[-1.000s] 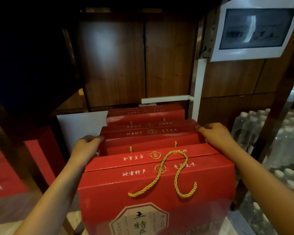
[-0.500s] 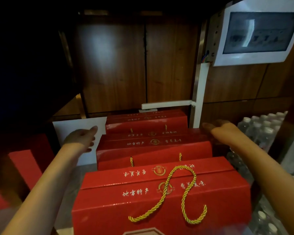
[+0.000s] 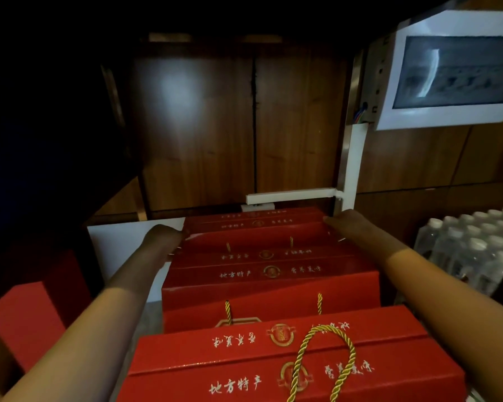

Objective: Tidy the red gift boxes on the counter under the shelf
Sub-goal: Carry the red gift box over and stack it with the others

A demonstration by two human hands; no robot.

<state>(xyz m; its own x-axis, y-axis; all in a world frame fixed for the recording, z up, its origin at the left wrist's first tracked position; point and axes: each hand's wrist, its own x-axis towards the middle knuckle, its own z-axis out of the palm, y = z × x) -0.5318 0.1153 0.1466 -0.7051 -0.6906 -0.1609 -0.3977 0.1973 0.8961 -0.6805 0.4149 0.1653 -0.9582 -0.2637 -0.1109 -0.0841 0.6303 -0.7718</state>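
Note:
Three red gift boxes with gold lettering stand in a row running away from me under the dark shelf. The nearest box (image 3: 288,364) has a gold rope handle lying on its top. The middle box (image 3: 270,288) stands behind it. The far box (image 3: 256,227) stands against the wooden back wall. My left hand (image 3: 166,236) presses on the far box's left end. My right hand (image 3: 346,223) presses on its right end. Both hands clasp that box from the sides, and their fingertips are partly hidden in shadow.
A white board (image 3: 128,245) leans at the left behind my left arm. Another red box (image 3: 26,320) sits lower left. Shrink-wrapped water bottles (image 3: 474,245) stand at the right. A white-framed panel (image 3: 453,71) hangs on the wall above, with a white cable duct (image 3: 352,166) below it.
Both hands have left the middle box and reached further back to the far box's ends. The camera has moved forward and tipped down, so the boxes sit lower in view.

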